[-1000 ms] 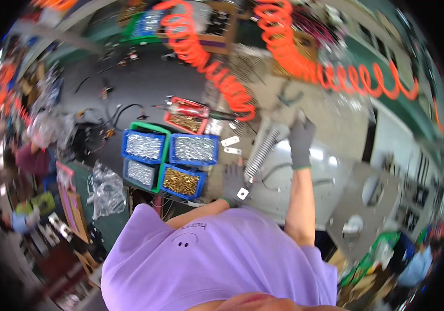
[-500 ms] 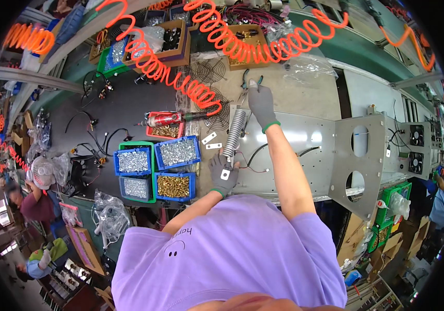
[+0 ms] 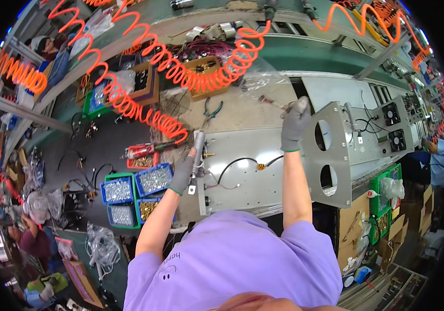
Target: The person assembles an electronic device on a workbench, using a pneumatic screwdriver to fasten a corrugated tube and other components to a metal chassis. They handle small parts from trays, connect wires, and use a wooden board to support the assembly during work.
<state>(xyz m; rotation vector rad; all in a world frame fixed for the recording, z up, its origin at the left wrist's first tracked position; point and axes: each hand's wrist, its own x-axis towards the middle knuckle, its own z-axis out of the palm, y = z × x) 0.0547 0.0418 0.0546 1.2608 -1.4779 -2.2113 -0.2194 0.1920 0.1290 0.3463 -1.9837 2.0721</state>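
My left hand (image 3: 182, 173), in a grey glove, is closed around the lower part of a silvery metal coil (image 3: 199, 149). A small white plate with a hole (image 3: 192, 189) hangs at the coil's lower end. Beneath the coil lies the left end of a flat sheet-metal panel (image 3: 253, 179) with black cables across it. My right hand (image 3: 296, 124), also gloved, is closed over the panel's far right area. A slim tool with a reddish end (image 3: 264, 98) sticks out leftward from its fingers; its kind is unclear. Pliers with teal handles (image 3: 212, 110) lie beyond the coil.
Blue bins (image 3: 154, 179) of screws and brass parts stand left, with a red power tool (image 3: 140, 151) behind them. An upright metal plate with two round openings (image 3: 330, 155) rises at right. Orange coiled hoses (image 3: 206, 83) hang overhead. Fans (image 3: 391, 114) sit farther right.
My right hand has left the pliers and moved right, with a slim tool now at its fingers. My left hand has shifted up along the coil. The whole view has turned somewhat.
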